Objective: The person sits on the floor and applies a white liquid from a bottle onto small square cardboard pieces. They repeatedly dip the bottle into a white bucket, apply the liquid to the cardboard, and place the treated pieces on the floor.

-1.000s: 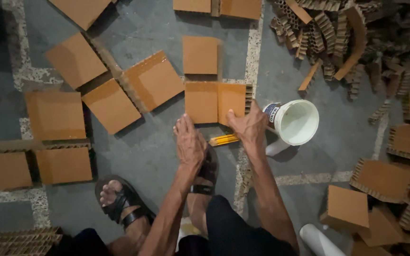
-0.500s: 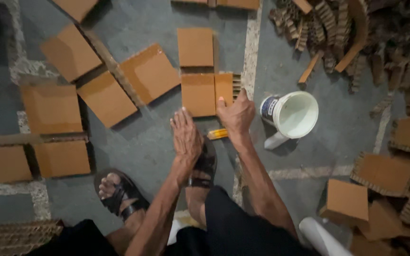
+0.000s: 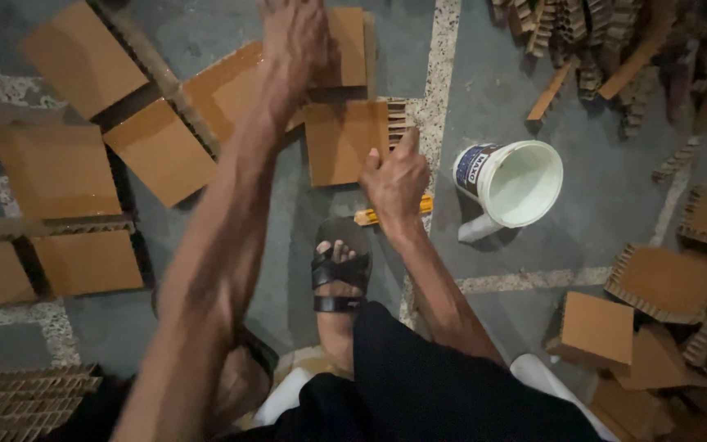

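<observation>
Two hands: both at work over brown cardboard squares laid across a grey floor.
Left hand [image 3: 294,37]: top centre of the frame, fingers spread flat on a cardboard square [image 3: 235,90] — not gripping.
Right hand [image 3: 394,176]: centre, fingers pressed on the edge of another cardboard panel [image 3: 341,141]; no closed grasp.
Lower centre: yellow tool [image 3: 386,214] beside a sandalled foot [image 3: 339,266].
Right of centre: white bucket [image 3: 515,182] — tipped on its side.

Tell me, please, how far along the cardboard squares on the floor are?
Done: several squares lie flat on the floor. In hand: the right hand presses one square, the left hand reaches over another. Left: loose pieces and strips lie heaped at right.
</observation>
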